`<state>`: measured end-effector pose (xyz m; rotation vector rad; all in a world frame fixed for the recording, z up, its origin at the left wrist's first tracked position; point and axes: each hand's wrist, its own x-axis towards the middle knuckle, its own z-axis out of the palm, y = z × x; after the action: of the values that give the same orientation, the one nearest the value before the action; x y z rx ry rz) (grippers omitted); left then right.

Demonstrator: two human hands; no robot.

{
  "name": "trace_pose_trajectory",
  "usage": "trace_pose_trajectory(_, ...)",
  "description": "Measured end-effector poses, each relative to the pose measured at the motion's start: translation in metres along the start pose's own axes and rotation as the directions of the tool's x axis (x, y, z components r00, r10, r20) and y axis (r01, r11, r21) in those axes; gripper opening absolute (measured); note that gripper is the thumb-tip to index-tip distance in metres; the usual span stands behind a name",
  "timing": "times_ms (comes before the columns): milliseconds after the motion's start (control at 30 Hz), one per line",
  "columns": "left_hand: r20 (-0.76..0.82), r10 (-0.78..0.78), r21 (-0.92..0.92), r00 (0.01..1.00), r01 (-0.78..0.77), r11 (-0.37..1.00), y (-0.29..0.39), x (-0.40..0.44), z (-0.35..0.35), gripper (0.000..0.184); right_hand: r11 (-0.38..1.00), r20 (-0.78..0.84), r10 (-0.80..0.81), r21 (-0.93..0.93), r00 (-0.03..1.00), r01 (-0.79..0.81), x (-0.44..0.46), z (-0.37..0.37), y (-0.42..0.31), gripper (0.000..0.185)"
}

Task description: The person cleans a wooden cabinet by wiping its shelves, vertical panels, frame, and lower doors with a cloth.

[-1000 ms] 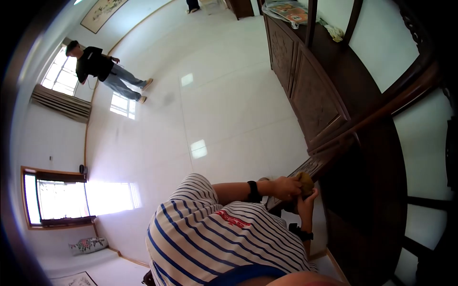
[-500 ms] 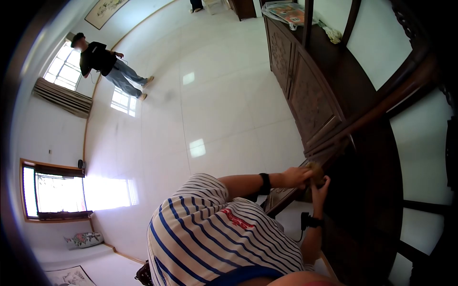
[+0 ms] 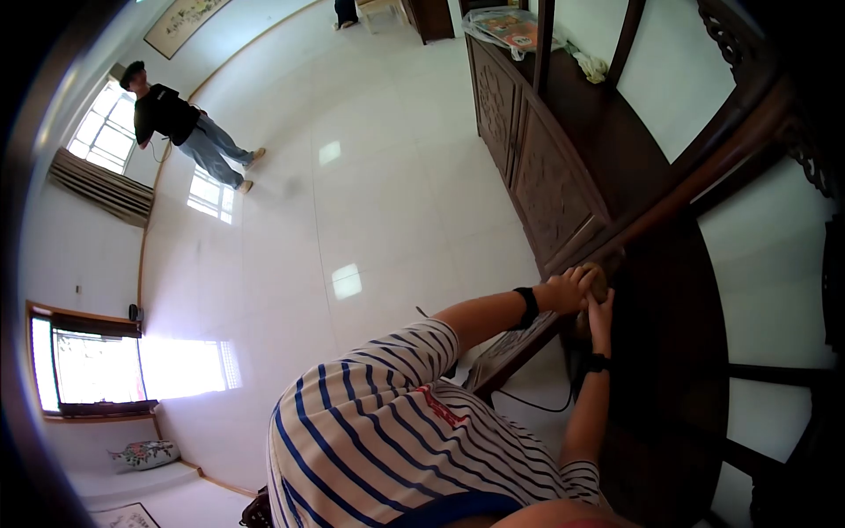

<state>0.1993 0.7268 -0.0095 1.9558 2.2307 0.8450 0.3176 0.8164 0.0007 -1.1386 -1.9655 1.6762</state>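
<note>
My left hand is closed on a small brownish-yellow rounded thing whose kind I cannot make out. From below, my right hand meets it, fingers curled against the same thing. Both hands are close together at the edge of the dark carved wooden cabinet. Dark bands circle both wrists, and a black cable hangs by the right one. Just under my left forearm, a wood-framed panel juts out from the cabinet.
Dark shelf posts rise on the right. A plastic-wrapped packet and a pale cloth lie on the cabinet top. Another person stands on the tiled floor near a window. A floral vase is at lower left.
My view has shifted, so the room appears farther left. My left forearm reaches farther over the panel, and the brownish thing shows more clearly above my fingers. The other person's arm has lowered.
</note>
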Motion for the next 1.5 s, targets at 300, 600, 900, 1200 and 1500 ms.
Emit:
trace_pose_trajectory(300, 0.370, 0.192, -0.044, 0.909, -0.189, 0.981, -0.009, 0.005, -0.037, 0.037, 0.991, -0.299, 0.137, 0.033, 0.945, -0.133, -0.042, 0.034, -0.013, 0.069)
trace_pose_trajectory(600, 0.653, -0.292, 0.215, 0.699, 0.198, 0.956, 0.058, -0.115, -0.070, 0.089, 0.998, -0.095, 0.064, -0.018, 0.993, -0.066, -0.168, 0.082, 0.029, 0.055)
trace_pose_trajectory(900, 0.600, -0.227, 0.239, 0.767, 0.099, 0.966, 0.015, -0.128, -0.122, 0.089, 0.989, 0.025, 0.082, -0.128, 0.996, -0.078, -0.150, 0.124, 0.023, 0.058)
trace_pose_trajectory(1200, 0.237, -0.237, 0.310, 0.942, 0.157, 0.938, -0.045, -0.140, -0.112, 0.075, 0.973, -0.048, 0.103, -0.204, 0.994, -0.111, -0.109, 0.176, 0.004, 0.057)
trace_pose_trajectory(1500, 0.107, -0.318, 0.406, 0.942, 0.250, 0.879, -0.079, -0.121, -0.138, 0.071, 0.920, 0.229, 0.065, -0.391, 0.971, 0.031, -0.066, 0.178, -0.031, 0.061)
